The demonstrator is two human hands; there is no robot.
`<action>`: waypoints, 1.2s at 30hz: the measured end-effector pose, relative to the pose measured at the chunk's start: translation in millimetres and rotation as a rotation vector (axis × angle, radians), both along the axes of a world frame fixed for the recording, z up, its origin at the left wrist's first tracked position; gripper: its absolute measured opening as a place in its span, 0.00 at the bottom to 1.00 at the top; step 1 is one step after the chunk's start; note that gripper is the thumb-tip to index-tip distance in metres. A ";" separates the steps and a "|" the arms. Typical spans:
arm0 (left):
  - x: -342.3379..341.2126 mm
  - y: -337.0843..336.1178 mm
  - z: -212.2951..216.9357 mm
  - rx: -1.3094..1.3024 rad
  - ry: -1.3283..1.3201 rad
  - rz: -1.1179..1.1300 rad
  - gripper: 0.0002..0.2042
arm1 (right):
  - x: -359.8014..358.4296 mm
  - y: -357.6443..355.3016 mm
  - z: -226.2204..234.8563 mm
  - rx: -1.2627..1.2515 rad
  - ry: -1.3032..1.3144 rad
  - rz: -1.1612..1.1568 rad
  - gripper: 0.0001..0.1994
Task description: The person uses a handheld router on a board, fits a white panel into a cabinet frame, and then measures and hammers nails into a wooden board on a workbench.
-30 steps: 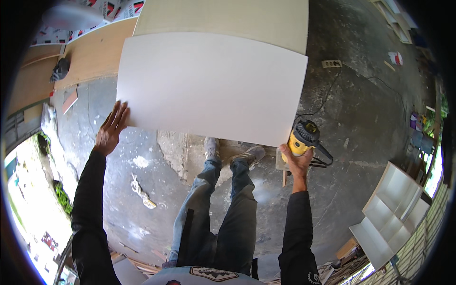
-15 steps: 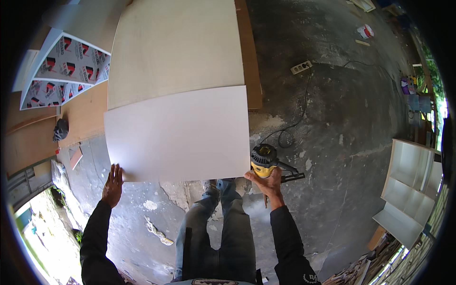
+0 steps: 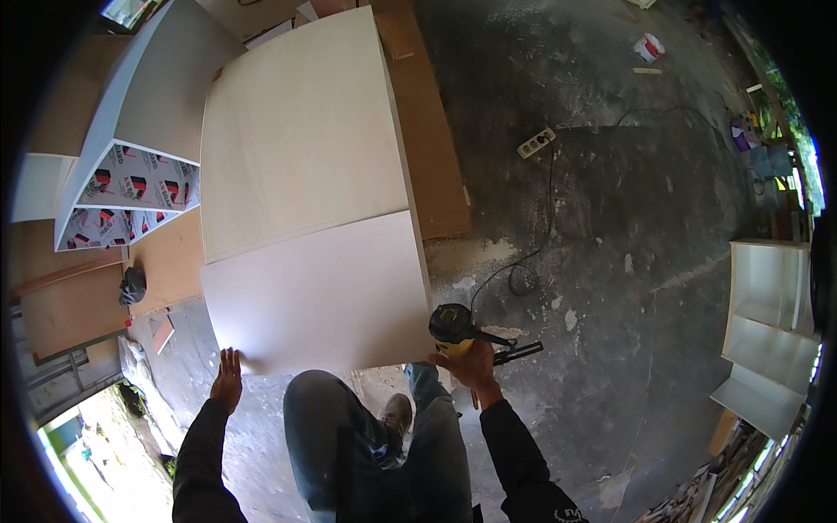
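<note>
A white rectangular board (image 3: 323,296) lies flat in front of me, its far edge overlapping a larger cream board (image 3: 296,131). My left hand (image 3: 228,378) rests flat with spread fingers on the white board's near left corner. My right hand (image 3: 471,366) is at the board's near right corner and grips a yellow and black power tool (image 3: 458,329) with a black cord trailing away. My knee and legs in jeans (image 3: 349,436) are just behind the board's near edge.
Brown boards (image 3: 436,157) lie under the cream sheet. A white shelf unit (image 3: 131,183) stands at the left, another white cabinet (image 3: 772,314) at the right. A power strip (image 3: 535,142) and cable lie on the dusty concrete floor. A small bucket (image 3: 649,46) sits far back.
The white board has come down onto the stack and lies lower and flatter before me. Both hands have followed its near edge, and my view has tilted toward the floor.
</note>
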State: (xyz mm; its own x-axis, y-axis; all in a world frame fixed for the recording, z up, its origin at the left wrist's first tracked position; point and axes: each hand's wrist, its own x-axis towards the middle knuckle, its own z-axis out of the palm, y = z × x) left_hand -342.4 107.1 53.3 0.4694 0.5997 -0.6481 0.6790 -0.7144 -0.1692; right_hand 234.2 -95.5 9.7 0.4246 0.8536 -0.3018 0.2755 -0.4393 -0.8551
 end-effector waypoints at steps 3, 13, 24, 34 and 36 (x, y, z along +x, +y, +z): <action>-19.9 -3.1 -4.0 0.090 0.268 -0.322 0.32 | -7.8 5.2 4.0 -0.011 -0.019 -0.012 0.37; 6.5 16.9 3.9 -0.182 0.188 0.127 0.41 | -11.2 4.9 -2.6 -0.105 0.051 -0.046 0.42; 109.4 41.1 28.8 0.262 -0.231 0.594 0.18 | -13.6 -4.0 -1.2 -0.114 0.054 -0.137 0.41; 439.6 0.0 150.4 -0.410 -1.082 0.536 0.19 | -6.3 -44.3 19.1 -0.191 0.135 -0.170 0.40; 466.7 -36.0 134.5 -0.666 -1.053 0.394 0.30 | -6.2 -51.4 24.3 -0.258 0.270 -0.226 0.40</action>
